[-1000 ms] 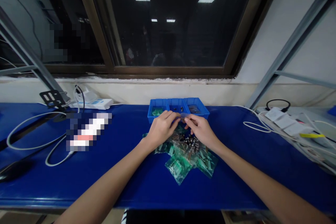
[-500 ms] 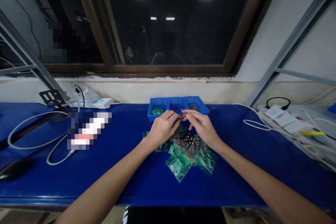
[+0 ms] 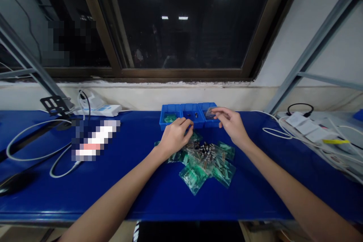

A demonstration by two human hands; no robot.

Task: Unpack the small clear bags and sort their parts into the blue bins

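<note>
Flat greyish packet (image 3: 210, 112) lies at the right compartment of a blue plastic three-compartment tray (image 3: 181, 124), near the table's (image 3: 85, 193) far edge. The right hand (image 3: 229, 123) reaches over that compartment, its grip part-open, with fingertips (image 3: 217, 110) at the packet; whether it is pinched, I cannot tell. The left hand (image 3: 176, 136) is curled over the tray's front rim, its grip loosely closed; I cannot tell whether it holds anything. Just below it spreads a heap of green-tinted plastic bags (image 3: 193, 177), glossy and crinkled, with small metal cylinders (image 3: 206, 150) scattered on top. The left compartment holds a greenish item (image 3: 170, 118), the middle a few small dark parts (image 3: 193, 114). White cables (image 3: 279, 132) lie towards the table's right end.
</note>
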